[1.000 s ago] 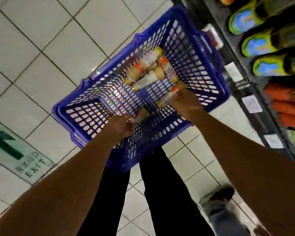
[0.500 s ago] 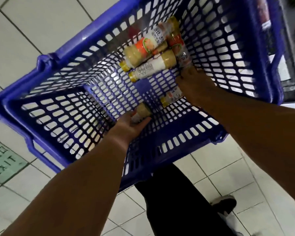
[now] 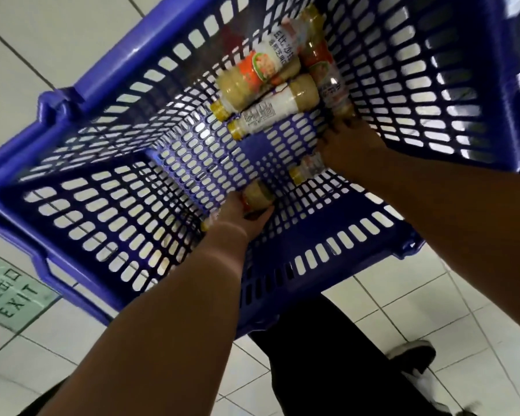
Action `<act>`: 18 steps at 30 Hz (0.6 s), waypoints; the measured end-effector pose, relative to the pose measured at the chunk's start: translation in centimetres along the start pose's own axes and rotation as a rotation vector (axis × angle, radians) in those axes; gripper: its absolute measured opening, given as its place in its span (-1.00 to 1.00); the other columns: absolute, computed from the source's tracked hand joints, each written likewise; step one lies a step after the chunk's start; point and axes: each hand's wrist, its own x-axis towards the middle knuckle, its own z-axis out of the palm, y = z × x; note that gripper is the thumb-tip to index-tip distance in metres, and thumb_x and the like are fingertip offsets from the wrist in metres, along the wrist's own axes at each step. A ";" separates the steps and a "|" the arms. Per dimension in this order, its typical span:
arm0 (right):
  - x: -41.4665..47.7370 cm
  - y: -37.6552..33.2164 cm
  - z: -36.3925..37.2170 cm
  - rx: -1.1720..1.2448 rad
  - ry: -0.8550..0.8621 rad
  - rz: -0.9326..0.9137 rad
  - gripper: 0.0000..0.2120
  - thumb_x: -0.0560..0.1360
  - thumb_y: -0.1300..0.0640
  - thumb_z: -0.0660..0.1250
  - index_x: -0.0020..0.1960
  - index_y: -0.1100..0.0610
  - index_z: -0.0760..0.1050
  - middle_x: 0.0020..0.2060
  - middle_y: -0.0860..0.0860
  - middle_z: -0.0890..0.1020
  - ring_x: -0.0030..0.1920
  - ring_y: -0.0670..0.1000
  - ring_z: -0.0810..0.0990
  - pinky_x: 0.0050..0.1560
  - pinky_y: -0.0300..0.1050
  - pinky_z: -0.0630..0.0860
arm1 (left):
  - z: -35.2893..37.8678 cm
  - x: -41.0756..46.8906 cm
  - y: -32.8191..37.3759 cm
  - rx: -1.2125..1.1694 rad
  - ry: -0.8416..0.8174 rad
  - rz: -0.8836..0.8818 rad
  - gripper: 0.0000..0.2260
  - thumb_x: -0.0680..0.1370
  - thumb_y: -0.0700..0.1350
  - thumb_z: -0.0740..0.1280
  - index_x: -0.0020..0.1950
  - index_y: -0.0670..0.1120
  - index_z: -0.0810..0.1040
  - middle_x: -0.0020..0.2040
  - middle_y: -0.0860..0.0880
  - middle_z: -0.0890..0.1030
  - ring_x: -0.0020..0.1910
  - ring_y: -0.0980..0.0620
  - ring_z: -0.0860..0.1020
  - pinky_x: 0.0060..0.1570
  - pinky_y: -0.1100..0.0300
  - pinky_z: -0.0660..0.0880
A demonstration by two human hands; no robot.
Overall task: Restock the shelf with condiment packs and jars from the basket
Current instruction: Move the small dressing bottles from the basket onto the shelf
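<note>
**Two hands in the basket**

Head view. Both hands reach into the blue basket (image 3: 81, 94). The left hand (image 3: 240, 217) curls its fingers and thumb round the near bottle (image 3: 257, 196), close to the near wall. The right hand (image 3: 353, 147) lies back-up over the mid bottle (image 3: 305, 171), whose cap protrudes; grip cannot be determined. Three far bottles (image 3: 270, 111) lie together at the far end.

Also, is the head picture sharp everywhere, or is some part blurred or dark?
Head view: the white-label bottle is fairly sharp; head view: the basket at its right wall and the shoe smear with motion; head view: the right hand and the small bottle in the left hand are dim.
</note>
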 end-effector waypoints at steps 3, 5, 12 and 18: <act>-1.0 0.5 -1.0 0.057 0.004 -0.005 -0.55 0.61 0.16 0.27 0.47 0.22 0.30 0.41 0.19 0.40 0.39 0.23 0.40 0.42 0.18 0.31 | 0.4 -1.0 0.8 -0.457 -0.024 -0.120 -0.65 0.64 -0.34 0.23 0.43 -0.34 0.33 0.37 -0.36 0.43 -0.25 0.21 0.64 -0.43 0.38 0.50; -2.1 0.7 -1.8 0.155 -0.018 0.008 -0.57 0.60 0.16 0.30 0.44 0.21 0.33 0.35 0.18 0.45 0.31 0.21 0.48 0.33 0.14 0.38 | 0.5 -2.1 2.1 -0.668 -0.067 -0.285 -0.80 0.62 -0.21 0.28 0.23 -0.21 0.50 0.24 -0.28 0.54 -0.14 -0.01 0.66 -0.35 0.12 0.59; -8.0 0.5 -4.2 0.716 0.090 0.162 -0.50 0.49 -0.07 0.43 0.31 0.16 0.43 0.20 0.18 0.51 0.12 0.22 0.57 0.06 0.05 0.50 | -0.4 -5.9 3.4 -0.515 -0.137 -0.212 -0.66 0.55 0.08 0.35 0.24 -0.07 0.51 0.19 -0.17 0.63 0.10 -0.11 0.63 -0.09 -0.04 0.66; -14.5 -0.5 -6.4 1.204 0.145 0.305 -0.58 0.46 -0.11 0.46 0.14 0.18 0.55 0.00 0.16 0.61 -0.07 0.16 0.60 -0.04 0.04 0.59 | -1.9 -11.8 5.7 -0.019 0.081 -0.002 -0.68 0.55 0.21 0.33 0.00 -0.04 0.55 -0.02 -0.11 0.66 -0.05 -0.12 0.66 0.03 -0.15 0.63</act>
